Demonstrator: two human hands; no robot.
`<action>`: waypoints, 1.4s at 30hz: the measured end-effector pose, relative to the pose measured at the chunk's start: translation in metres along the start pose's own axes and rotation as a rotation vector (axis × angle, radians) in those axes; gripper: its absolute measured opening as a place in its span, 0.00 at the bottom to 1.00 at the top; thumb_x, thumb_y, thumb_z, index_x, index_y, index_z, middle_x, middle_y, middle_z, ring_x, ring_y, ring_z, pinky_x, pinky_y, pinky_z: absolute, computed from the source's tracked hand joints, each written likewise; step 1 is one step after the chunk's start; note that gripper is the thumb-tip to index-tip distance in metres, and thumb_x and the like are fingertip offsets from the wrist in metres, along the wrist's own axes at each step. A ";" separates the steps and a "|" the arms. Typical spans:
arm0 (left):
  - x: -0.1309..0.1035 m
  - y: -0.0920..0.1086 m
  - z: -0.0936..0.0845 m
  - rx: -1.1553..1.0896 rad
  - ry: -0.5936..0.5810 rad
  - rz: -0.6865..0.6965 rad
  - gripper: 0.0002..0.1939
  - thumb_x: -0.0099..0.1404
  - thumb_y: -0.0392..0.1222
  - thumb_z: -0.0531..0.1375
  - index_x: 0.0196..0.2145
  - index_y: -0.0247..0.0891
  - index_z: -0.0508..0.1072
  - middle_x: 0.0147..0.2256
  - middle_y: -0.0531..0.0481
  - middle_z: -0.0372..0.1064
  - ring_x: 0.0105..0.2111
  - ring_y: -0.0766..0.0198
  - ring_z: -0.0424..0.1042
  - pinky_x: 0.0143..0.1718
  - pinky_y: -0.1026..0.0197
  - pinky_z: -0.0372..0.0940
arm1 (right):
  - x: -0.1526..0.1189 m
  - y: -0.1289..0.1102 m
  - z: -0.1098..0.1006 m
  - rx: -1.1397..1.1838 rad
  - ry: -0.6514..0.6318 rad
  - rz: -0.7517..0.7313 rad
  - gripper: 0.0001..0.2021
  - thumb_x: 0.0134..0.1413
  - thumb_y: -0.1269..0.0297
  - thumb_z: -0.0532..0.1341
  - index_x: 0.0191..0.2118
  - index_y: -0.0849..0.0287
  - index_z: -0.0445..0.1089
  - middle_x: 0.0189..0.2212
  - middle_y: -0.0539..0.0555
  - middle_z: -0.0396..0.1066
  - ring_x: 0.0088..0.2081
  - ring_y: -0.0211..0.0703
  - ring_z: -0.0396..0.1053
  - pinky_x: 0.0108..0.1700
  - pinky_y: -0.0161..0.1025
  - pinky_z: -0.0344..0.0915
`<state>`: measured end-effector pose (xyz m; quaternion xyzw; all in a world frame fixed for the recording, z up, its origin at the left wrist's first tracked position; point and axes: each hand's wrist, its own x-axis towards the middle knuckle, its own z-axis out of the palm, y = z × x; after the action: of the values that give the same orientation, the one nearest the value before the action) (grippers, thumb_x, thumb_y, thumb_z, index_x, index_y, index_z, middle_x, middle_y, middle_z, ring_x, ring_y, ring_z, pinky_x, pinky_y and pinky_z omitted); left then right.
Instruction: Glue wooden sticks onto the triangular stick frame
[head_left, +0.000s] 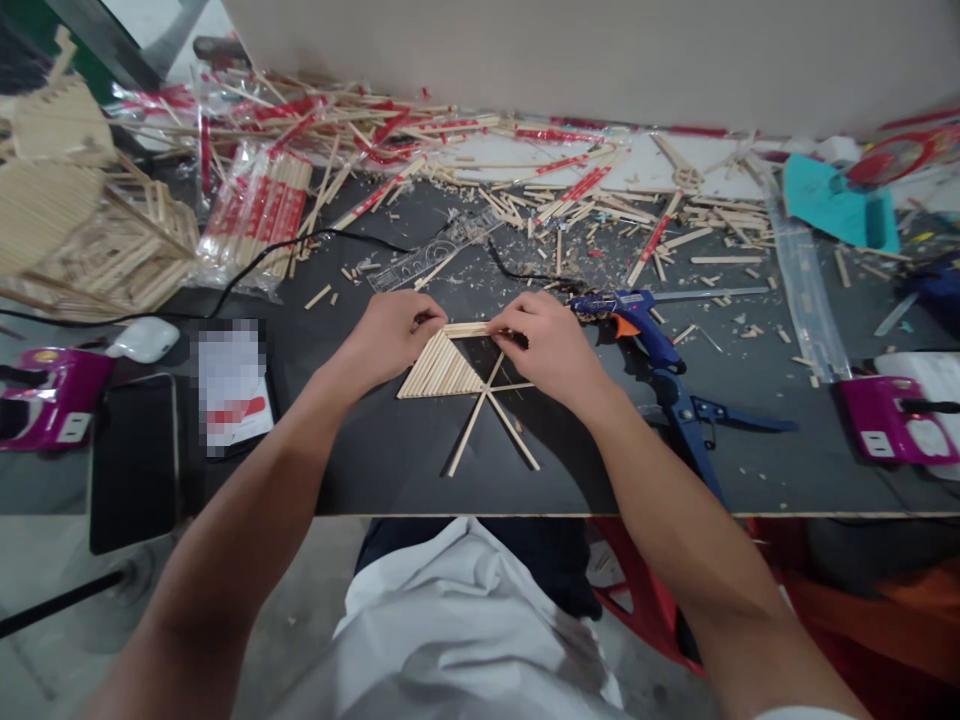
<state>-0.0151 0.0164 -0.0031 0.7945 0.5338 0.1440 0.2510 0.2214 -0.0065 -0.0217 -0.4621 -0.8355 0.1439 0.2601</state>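
Note:
A flat, star-shaped frame of thin wooden sticks (469, 434) lies on the dark tabletop before me. Its spokes meet at one centre, and a wedge on its left is filled with sticks laid side by side (442, 370). Across the top of the neighbouring gap runs a short wooden stick (469, 330). My left hand (397, 335) has its fingers closed at that stick's left end, by the wedge's upper corner. At the right end, my right hand (551, 345) pinches it between thumb and fingers. The fingertips partly hide both ends.
Right of my right hand lie a blue glue gun (637, 325) and blue-handled cutters (686, 410). Packed chopsticks (259, 215) and loose offcuts lie behind. Stick-built pieces (90, 220) stand far left, near two phones and a black cable (255, 262). A magenta power socket (892, 420) sits right.

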 end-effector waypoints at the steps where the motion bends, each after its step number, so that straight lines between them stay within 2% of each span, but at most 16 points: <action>1: 0.000 0.000 0.000 0.013 0.004 0.006 0.14 0.68 0.42 0.57 0.40 0.37 0.83 0.37 0.45 0.80 0.33 0.60 0.75 0.38 0.62 0.66 | 0.000 0.000 0.000 0.001 0.003 -0.002 0.09 0.62 0.74 0.60 0.38 0.58 0.79 0.36 0.58 0.74 0.41 0.50 0.68 0.45 0.46 0.65; 4: 0.001 -0.001 0.000 0.038 0.007 0.015 0.14 0.68 0.43 0.57 0.40 0.37 0.83 0.37 0.45 0.80 0.34 0.59 0.75 0.41 0.60 0.67 | 0.000 0.000 0.000 0.005 0.019 -0.005 0.10 0.62 0.74 0.60 0.38 0.59 0.80 0.35 0.58 0.74 0.41 0.50 0.69 0.44 0.45 0.65; 9: 0.001 0.002 0.001 0.047 0.003 0.021 0.15 0.68 0.43 0.56 0.40 0.37 0.82 0.36 0.45 0.79 0.34 0.60 0.74 0.41 0.59 0.66 | 0.001 0.000 0.000 0.027 0.022 0.040 0.10 0.60 0.75 0.61 0.36 0.56 0.80 0.36 0.56 0.74 0.41 0.49 0.68 0.45 0.46 0.65; 13: 0.000 0.004 0.004 0.019 0.007 0.028 0.15 0.68 0.49 0.59 0.40 0.38 0.83 0.35 0.45 0.77 0.34 0.59 0.73 0.41 0.58 0.66 | 0.002 -0.001 -0.001 0.051 0.027 0.075 0.11 0.59 0.76 0.61 0.35 0.55 0.80 0.35 0.56 0.73 0.41 0.49 0.69 0.45 0.46 0.65; 17: 0.000 0.003 0.008 0.010 0.044 0.015 0.16 0.66 0.52 0.63 0.41 0.39 0.83 0.34 0.45 0.77 0.33 0.59 0.73 0.40 0.58 0.66 | 0.002 -0.003 0.000 0.077 0.042 0.105 0.08 0.59 0.75 0.62 0.35 0.57 0.79 0.36 0.56 0.74 0.40 0.49 0.70 0.44 0.46 0.66; 24: 0.000 0.008 0.005 -0.057 0.030 -0.063 0.14 0.63 0.51 0.64 0.39 0.39 0.83 0.33 0.46 0.78 0.33 0.60 0.73 0.38 0.58 0.66 | 0.000 -0.003 -0.006 -0.008 0.086 0.164 0.03 0.57 0.70 0.67 0.37 0.56 0.76 0.37 0.57 0.74 0.44 0.53 0.71 0.48 0.50 0.66; 30: 0.001 0.007 0.006 -0.062 0.027 -0.074 0.15 0.63 0.51 0.64 0.38 0.38 0.83 0.34 0.46 0.77 0.32 0.61 0.72 0.38 0.58 0.66 | -0.006 0.005 -0.021 -0.037 0.045 0.280 0.05 0.55 0.72 0.67 0.38 0.59 0.76 0.38 0.57 0.74 0.33 0.46 0.70 0.40 0.46 0.68; 36: 0.002 0.005 0.005 -0.086 0.019 -0.064 0.15 0.61 0.50 0.64 0.39 0.38 0.83 0.34 0.47 0.77 0.31 0.63 0.71 0.36 0.60 0.64 | -0.007 0.012 -0.018 -0.012 0.004 0.311 0.02 0.56 0.71 0.65 0.35 0.59 0.76 0.34 0.56 0.73 0.32 0.45 0.69 0.40 0.46 0.68; 42: 0.002 0.005 0.003 -0.095 -0.001 -0.080 0.15 0.61 0.50 0.63 0.39 0.38 0.83 0.33 0.47 0.77 0.29 0.63 0.71 0.34 0.61 0.64 | -0.006 0.013 -0.014 0.014 0.028 0.338 0.02 0.56 0.71 0.66 0.35 0.58 0.77 0.33 0.55 0.74 0.31 0.44 0.69 0.39 0.45 0.68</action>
<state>-0.0089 0.0160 -0.0030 0.7598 0.5576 0.1586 0.2944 0.2409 -0.0046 -0.0178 -0.5960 -0.7412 0.1851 0.2472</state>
